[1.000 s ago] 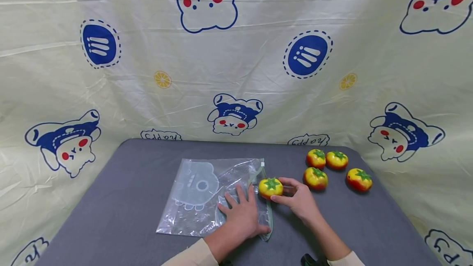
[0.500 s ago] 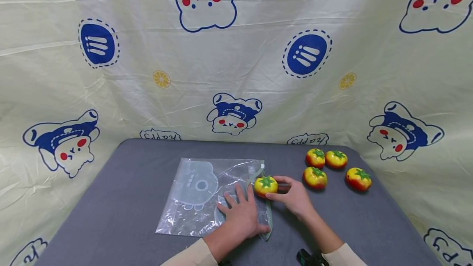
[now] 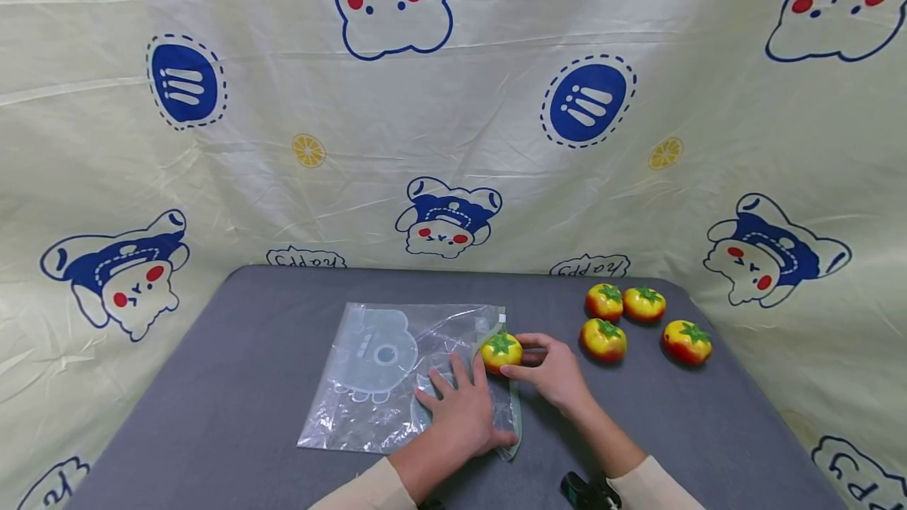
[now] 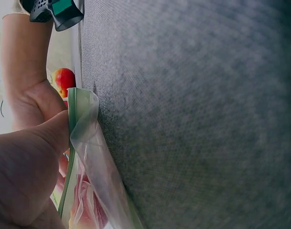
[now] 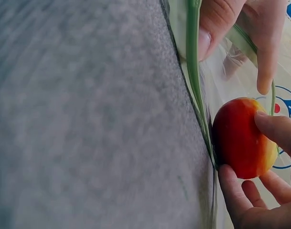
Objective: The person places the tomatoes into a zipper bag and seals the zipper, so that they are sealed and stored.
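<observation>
A clear zip bag (image 3: pixel 375 415) with a printed figure lies flat, its green-edged mouth facing right. My left hand (image 3: pixel 460 419) is spread over the bag near that mouth; in the left wrist view the thumb lies against the green zip edge (image 4: pixel 72 112). Between thumb and fingertips my right hand (image 3: pixel 556 372) holds a red-and-yellow persimmon (image 3: pixel 501 353) with a green leafy top. The right wrist view has this persimmon (image 5: pixel 243 138) between the two green edges of the parted bag mouth. Plastic blurs part of it in the left wrist view.
Several more persimmons (image 3: pixel 604 340) stand at the right rear of the grey table (image 3: pixel 234 384). Behind the table hangs a pale printed curtain (image 3: pixel 453 116). A black device (image 3: pixel 588 490) sits at the right wrist, low over the table.
My right hand has moved left with the persimmon, from beside the bag's edge to its mouth. The left hand stays in place on the bag.
</observation>
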`<state>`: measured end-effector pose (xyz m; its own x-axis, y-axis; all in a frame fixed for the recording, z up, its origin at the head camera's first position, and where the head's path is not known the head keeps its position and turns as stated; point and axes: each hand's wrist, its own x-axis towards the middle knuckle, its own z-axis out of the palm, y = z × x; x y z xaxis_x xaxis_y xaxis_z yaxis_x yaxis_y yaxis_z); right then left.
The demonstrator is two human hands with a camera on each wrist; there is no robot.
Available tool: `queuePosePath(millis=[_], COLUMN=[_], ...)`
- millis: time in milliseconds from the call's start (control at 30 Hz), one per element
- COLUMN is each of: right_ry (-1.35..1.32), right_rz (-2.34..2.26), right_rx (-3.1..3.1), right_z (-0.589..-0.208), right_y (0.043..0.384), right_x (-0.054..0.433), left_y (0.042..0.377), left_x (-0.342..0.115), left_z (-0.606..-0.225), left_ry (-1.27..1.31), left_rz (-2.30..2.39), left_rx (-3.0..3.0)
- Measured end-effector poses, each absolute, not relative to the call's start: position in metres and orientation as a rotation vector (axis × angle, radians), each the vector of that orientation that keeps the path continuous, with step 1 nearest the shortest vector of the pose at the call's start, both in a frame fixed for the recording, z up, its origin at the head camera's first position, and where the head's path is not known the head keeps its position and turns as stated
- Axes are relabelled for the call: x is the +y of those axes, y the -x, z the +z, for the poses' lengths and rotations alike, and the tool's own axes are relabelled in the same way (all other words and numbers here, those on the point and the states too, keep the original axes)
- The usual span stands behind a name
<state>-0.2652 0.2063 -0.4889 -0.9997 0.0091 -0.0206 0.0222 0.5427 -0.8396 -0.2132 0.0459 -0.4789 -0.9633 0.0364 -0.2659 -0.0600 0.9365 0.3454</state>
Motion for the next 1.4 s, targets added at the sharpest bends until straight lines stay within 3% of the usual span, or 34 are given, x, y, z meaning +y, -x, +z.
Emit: queuePosePath(millis=[1400], right_ry=[-0.038], right_rz=[-1.637], right_rx=[2.705], right_z=[-0.493], right_y=[0.277], right_x=[0.194], left_y=[0.212], left_x=[0.046], left_z=[-0.477], left_ry=[0.019], left_rz=[0.544], left_rx=[2.814])
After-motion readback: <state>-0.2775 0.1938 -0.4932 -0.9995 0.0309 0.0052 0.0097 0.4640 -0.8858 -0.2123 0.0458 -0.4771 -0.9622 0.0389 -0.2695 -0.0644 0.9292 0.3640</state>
